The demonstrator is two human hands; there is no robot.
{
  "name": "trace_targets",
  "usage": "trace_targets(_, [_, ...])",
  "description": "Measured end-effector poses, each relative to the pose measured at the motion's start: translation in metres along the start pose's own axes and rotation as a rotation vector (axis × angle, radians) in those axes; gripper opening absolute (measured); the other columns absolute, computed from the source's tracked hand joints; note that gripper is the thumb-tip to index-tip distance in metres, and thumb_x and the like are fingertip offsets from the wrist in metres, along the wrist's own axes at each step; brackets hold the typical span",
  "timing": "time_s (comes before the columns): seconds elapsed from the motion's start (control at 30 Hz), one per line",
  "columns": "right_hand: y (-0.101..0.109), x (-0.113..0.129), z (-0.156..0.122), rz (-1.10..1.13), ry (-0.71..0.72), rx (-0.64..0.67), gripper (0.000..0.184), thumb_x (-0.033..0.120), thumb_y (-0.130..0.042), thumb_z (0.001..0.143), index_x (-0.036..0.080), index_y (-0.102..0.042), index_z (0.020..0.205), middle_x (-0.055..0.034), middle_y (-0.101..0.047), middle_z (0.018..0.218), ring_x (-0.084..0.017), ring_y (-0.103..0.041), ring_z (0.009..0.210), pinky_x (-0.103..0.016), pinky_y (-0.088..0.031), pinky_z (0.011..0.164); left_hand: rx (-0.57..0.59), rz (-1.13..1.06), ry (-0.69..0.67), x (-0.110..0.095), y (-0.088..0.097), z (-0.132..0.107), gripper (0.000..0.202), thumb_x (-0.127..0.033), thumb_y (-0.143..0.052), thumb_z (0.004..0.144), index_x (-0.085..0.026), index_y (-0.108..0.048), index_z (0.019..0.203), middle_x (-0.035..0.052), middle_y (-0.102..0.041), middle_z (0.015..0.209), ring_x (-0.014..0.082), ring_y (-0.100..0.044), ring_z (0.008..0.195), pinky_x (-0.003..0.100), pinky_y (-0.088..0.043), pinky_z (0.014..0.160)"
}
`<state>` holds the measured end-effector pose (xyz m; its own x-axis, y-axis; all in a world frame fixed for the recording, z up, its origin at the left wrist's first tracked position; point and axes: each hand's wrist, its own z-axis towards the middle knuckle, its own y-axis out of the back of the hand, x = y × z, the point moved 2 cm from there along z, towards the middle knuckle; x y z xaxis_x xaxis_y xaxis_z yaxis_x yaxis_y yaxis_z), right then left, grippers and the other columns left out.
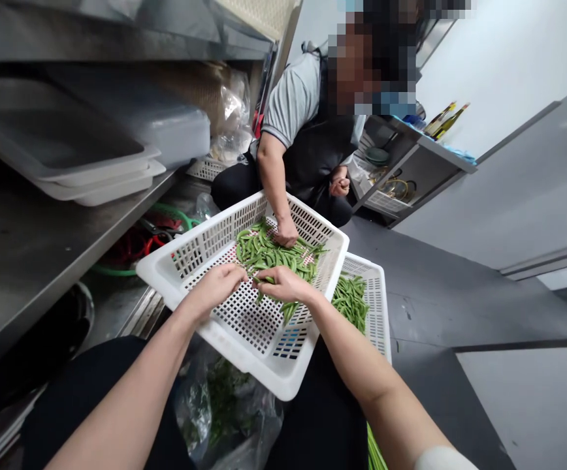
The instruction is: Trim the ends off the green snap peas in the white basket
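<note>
A white slotted plastic basket (176, 261) rests on my lap and holds a heap of green pea pods (268, 251). My left hand (217, 286) and my right hand (283, 284) meet over the basket's middle, fingers pinched together on one green pod (255, 279) between them. A second white basket (377, 307) lies lower on the right with more green pods (351, 300) in it. A person sitting opposite reaches one hand (286, 234) into the heap; the other hand (340, 185) is held closed near the body.
A steel shelf (29, 241) runs along the left with stacked white trays (92, 176) and a lidded container (176, 130). A clear bag of green scraps (225, 405) sits between my knees. Hoses (131, 245) lie under the shelf. A shelf with bottles (443, 121) stands behind the person.
</note>
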<state>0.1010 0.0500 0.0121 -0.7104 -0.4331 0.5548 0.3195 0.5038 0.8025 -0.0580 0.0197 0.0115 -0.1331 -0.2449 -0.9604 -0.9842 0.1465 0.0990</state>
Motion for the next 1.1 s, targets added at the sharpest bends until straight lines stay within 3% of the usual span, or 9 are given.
trace_targets(0.2, [0.001,0.010,-0.019,0.055,0.197,-0.077,0.015,0.016,-0.047,0.078,0.015,-0.055,0.065,0.0046,-0.039,0.056,-0.008,-0.033,0.054,-0.021,-0.028,0.056,0.152,0.286,-0.074,0.001,-0.008,0.002,0.026,-0.044,-0.044,0.061,-0.020,-0.045,0.051,-0.0057,-0.036,0.050,0.0110,-0.034,0.052,0.024,-0.023,0.050])
trace_targets(0.37, [0.000,0.006,-0.019,0.139,0.258,-0.153,0.015,0.013,-0.046,0.076,0.014,-0.060,0.069,0.0006,-0.052,0.065,-0.009,-0.043,0.060,-0.022,-0.033,0.060,0.139,0.231,-0.081,0.003,-0.014,0.004,0.021,-0.040,-0.043,0.058,-0.021,-0.039,0.049,-0.0061,-0.035,0.049,0.0108,-0.032,0.051,0.024,-0.023,0.050])
trace_targets(0.47, [0.010,-0.006,-0.018,0.491,0.160,-0.293,0.018,0.024,-0.049,0.079,0.014,-0.064,0.076,0.0005,-0.053,0.062,-0.009,-0.045,0.056,-0.022,-0.034,0.055,0.160,0.109,-0.039,0.001,-0.016,0.001,0.019,-0.038,-0.043,0.059,-0.021,-0.041,0.052,-0.0076,-0.031,0.048,0.0096,-0.026,0.048,0.022,-0.020,0.047])
trace_targets(0.57, [0.026,-0.025,-0.020,0.961,-0.005,-0.543,0.024,0.036,-0.054,0.077,0.016,-0.063,0.084,0.0060,-0.044,0.052,-0.005,-0.034,0.040,-0.019,-0.024,0.040,0.324,0.124,-0.022,-0.003,-0.015,-0.004,0.018,-0.036,-0.045,0.058,-0.020,-0.043,0.050,-0.0071,-0.034,0.048,0.0090,-0.028,0.048,0.022,-0.021,0.047])
trace_targets(0.63, [0.034,-0.035,-0.022,1.182,-0.055,-0.634,0.027,0.038,-0.058,0.073,0.016,-0.062,0.087,0.0081,-0.043,0.050,-0.004,-0.029,0.035,-0.017,-0.018,0.035,0.437,0.159,-0.024,-0.005,-0.014,-0.007,0.017,-0.034,-0.046,0.057,-0.019,-0.044,0.049,-0.0063,-0.037,0.048,0.0088,-0.030,0.049,0.021,-0.024,0.048])
trace_targets(0.7, [0.035,-0.037,-0.023,1.264,-0.054,-0.595,0.029,0.038,-0.062,0.069,0.016,-0.062,0.087,0.0081,-0.045,0.050,-0.003,-0.030,0.033,-0.017,-0.017,0.033,0.450,0.157,-0.026,-0.006,-0.013,-0.008,0.017,-0.034,-0.048,0.058,-0.019,-0.047,0.051,-0.0060,-0.039,0.048,0.0086,-0.032,0.048,0.021,-0.024,0.047])
trace_targets(0.87, [0.017,-0.015,-0.020,1.185,-0.021,-0.386,0.029,0.040,-0.063,0.072,0.014,-0.063,0.086,0.0064,-0.050,0.050,-0.003,-0.035,0.034,-0.016,-0.020,0.033,0.280,0.031,-0.055,-0.005,-0.019,-0.006,0.023,-0.039,-0.046,0.069,-0.018,-0.050,0.061,-0.0055,-0.041,0.050,0.0083,-0.031,0.045,0.021,-0.023,0.044])
trace_targets(1.0, [0.006,-0.002,-0.016,1.183,-0.012,-0.376,0.032,0.042,-0.065,0.073,0.014,-0.063,0.087,0.0067,-0.050,0.052,-0.002,-0.036,0.035,-0.016,-0.019,0.033,0.210,-0.030,-0.105,-0.004,-0.024,-0.004,0.028,-0.044,-0.046,0.074,-0.019,-0.048,0.063,-0.0053,-0.040,0.054,0.0085,-0.032,0.046,0.021,-0.023,0.044])
trace_targets(1.1, [0.002,-0.006,-0.010,1.339,-0.047,-0.327,0.041,0.055,-0.056,0.080,0.015,-0.060,0.084,0.0073,-0.048,0.049,-0.001,-0.031,0.032,-0.015,-0.017,0.031,0.228,0.019,-0.228,-0.006,-0.020,-0.005,0.030,-0.043,-0.050,0.075,-0.020,-0.041,0.057,-0.0062,-0.034,0.053,0.0087,-0.030,0.049,0.021,-0.024,0.045])
